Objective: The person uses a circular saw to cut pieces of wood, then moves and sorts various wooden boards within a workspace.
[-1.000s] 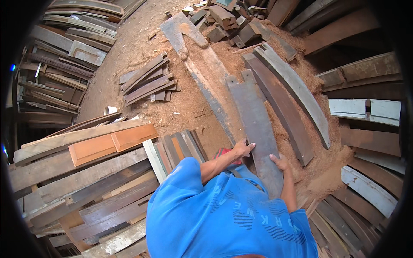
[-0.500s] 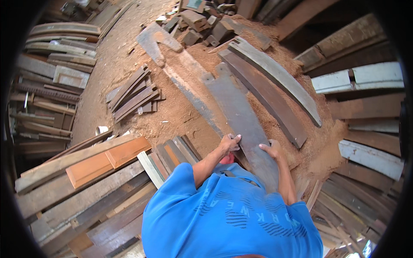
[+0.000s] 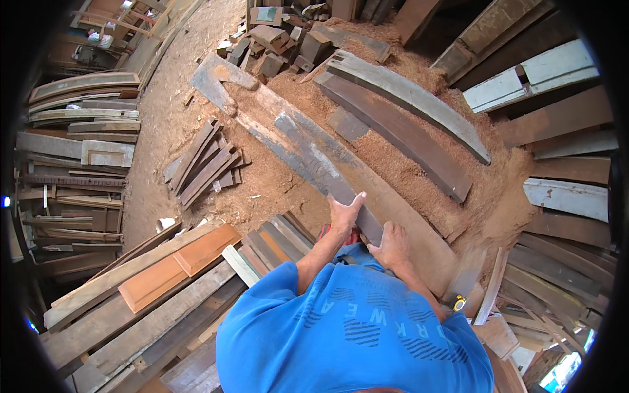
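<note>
A long grey-brown wooden board (image 3: 316,164) slants away from my body, showing a narrow face. My left hand (image 3: 344,213) is closed round its left side, thumb along the top. My right hand (image 3: 391,247) grips the same board nearer my body, with its fingers over the right side. The board lies over a wide, dusty plank (image 3: 400,208) whose far end has a V-shaped notch. Beside my right forearm sits a small yellow tape measure (image 3: 459,303).
Sawdust surrounds a brown beam (image 3: 400,141) and a curved grey board (image 3: 409,98) at the right. Offcuts (image 3: 272,42) are piled at the far end. Short slats (image 3: 206,164) lie left. Stacked planks (image 3: 157,314) and an orange panel (image 3: 177,265) stand near left; boards (image 3: 567,200) line the right.
The board has been tipped from its broad face onto an edge and shifted left. My right hand has come down and left, closer to my left hand. The tape measure has come into sight.
</note>
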The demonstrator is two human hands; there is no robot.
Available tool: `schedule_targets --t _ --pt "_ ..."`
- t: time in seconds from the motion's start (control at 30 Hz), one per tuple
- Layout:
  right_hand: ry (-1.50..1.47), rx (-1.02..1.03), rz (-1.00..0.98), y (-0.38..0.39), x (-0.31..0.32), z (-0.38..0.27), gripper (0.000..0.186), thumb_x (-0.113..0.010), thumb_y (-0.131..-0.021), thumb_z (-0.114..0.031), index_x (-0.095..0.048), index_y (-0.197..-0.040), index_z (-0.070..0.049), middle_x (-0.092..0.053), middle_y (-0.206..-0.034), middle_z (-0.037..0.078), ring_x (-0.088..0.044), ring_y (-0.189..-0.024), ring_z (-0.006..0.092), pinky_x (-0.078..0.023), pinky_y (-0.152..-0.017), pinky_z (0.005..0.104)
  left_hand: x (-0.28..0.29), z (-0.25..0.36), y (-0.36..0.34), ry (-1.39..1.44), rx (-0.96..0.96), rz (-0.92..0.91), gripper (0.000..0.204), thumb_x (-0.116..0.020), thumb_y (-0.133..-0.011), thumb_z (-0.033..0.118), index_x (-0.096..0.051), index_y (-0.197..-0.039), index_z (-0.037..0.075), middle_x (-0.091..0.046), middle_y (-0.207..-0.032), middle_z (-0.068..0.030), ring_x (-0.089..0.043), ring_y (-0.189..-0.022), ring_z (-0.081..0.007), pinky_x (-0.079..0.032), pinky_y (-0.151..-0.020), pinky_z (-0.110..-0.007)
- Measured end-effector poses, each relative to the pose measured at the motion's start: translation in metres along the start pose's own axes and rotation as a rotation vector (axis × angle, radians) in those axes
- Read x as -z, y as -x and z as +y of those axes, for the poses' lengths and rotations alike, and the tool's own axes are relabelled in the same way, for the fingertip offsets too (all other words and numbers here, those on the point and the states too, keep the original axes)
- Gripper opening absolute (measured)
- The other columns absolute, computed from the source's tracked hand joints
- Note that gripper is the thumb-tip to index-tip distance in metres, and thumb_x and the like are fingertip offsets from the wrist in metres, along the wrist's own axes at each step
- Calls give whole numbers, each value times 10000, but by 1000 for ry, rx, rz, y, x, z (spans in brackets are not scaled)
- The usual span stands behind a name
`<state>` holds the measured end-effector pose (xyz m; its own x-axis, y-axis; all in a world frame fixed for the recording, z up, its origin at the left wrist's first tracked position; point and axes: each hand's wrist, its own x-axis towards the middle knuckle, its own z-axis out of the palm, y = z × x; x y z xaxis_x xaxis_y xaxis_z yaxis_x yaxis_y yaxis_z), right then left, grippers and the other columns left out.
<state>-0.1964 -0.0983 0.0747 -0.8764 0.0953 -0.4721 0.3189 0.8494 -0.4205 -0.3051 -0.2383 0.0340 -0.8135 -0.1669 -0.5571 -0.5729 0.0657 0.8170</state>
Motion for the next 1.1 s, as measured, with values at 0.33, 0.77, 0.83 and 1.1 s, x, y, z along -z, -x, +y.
schedule_targets --t 0.33,0.77,0.83,1.1 --pt "-941 -367 228 27 -18 170 485 -760 -899 -338 -636 -1221 3 -747 -930 182 -723 -880 287 -545 -771 422 7 -42 -24 -1 -19 -62 876 -882 -802 250 -371 -1444 -59 -579 -1309 -182 -566 -1218 -284 -462 -1059 -394" --pt "-1025 -1341 -285 235 -116 232 684 -693 -934 -542 -668 -1251 64 -724 -1158 220 -720 -967 350 -578 -793 520 51 -61 -33 342 202 -336 507 -760 -904 163 -525 -1344 75 -622 -1204 -73 -624 -1113 -268 -540 -987 -489" --pt "-1517 -1330 -107 236 -118 216 661 -687 -936 -537 -688 -1232 54 -697 -1240 244 -715 -1003 337 -577 -830 482 54 -56 -28 339 237 -319 491 -760 -903 176 -538 -1328 70 -627 -1180 -70 -626 -1105 -266 -536 -995 -485" --pt "-1401 -774 69 238 -158 263 509 -672 -998 -335 -593 -1392 -22 -669 -1280 117 -640 -1136 234 -501 -1001 384 71 -49 -24 468 391 -390 526 -708 -904 156 -518 -1386 67 -615 -1306 -109 -566 -1265 -312 -460 -1098 -531"
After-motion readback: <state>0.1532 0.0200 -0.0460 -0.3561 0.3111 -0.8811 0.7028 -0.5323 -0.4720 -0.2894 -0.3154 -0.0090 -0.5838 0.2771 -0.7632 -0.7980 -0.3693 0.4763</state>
